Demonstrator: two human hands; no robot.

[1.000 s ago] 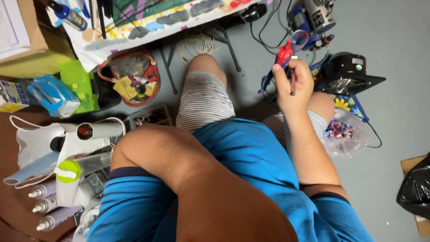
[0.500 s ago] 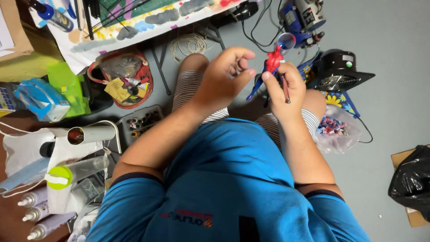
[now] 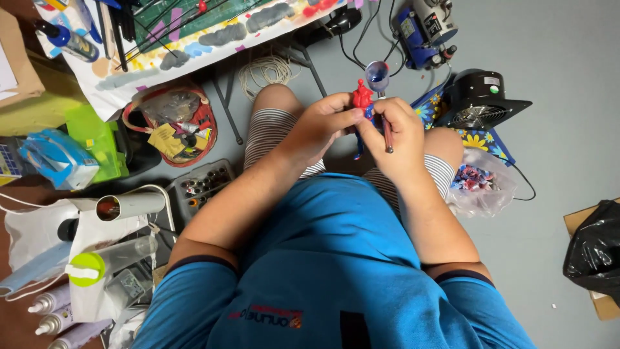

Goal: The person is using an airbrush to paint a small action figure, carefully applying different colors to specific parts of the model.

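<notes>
Grey floor [image 3: 555,213], cluttered with a black fan [image 3: 481,98] and tool basket [image 3: 171,123]. Left hand [image 3: 323,126] pinches a red figure [image 3: 361,97]. Right hand [image 3: 397,139] grips a thin brush [image 3: 387,132], touching the figure.

floor [image 3: 568,116]: grey, cluttered | table [image 3: 194,39]: paint-smeared cover, black legs

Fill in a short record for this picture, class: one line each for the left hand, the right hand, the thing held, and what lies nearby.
Left hand: left hand grips the small red figure.
Right hand: right hand touches the figure and holds a thin brush.
Posture: seated, hands above the knees.
Nearby: black fan, red basket, tray of small pots, black bag.
</notes>
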